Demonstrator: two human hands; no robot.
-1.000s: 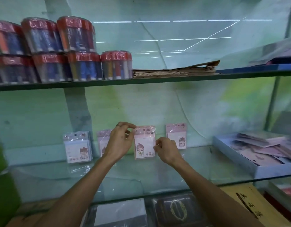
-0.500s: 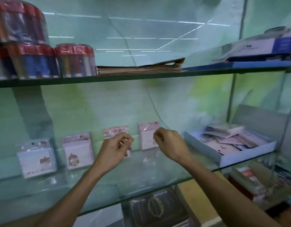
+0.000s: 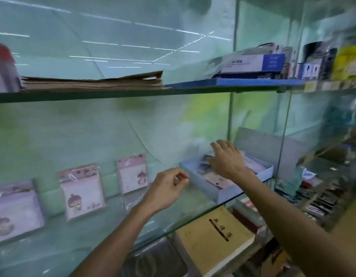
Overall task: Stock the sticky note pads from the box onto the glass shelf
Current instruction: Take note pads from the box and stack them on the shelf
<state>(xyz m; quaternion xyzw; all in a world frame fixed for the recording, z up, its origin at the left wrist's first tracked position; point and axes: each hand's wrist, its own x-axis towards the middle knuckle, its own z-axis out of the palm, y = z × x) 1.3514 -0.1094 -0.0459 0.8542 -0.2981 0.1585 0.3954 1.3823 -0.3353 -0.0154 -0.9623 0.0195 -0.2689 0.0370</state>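
Since the earlier frames the right hand (image 3: 228,159) has left the standing pads and now reaches over the box (image 3: 225,191), palm down, fingers spread, its grip open and holding nothing. The left hand (image 3: 166,189) has drawn back too; it hovers just left of the box with fingers loosely curled, thumb meeting fingertips, and I cannot tell whether they pinch anything. Three sticky note pads (image 3: 83,191) stand left of the box against the back wall of the glass shelf (image 3: 77,234); more lie inside the box.
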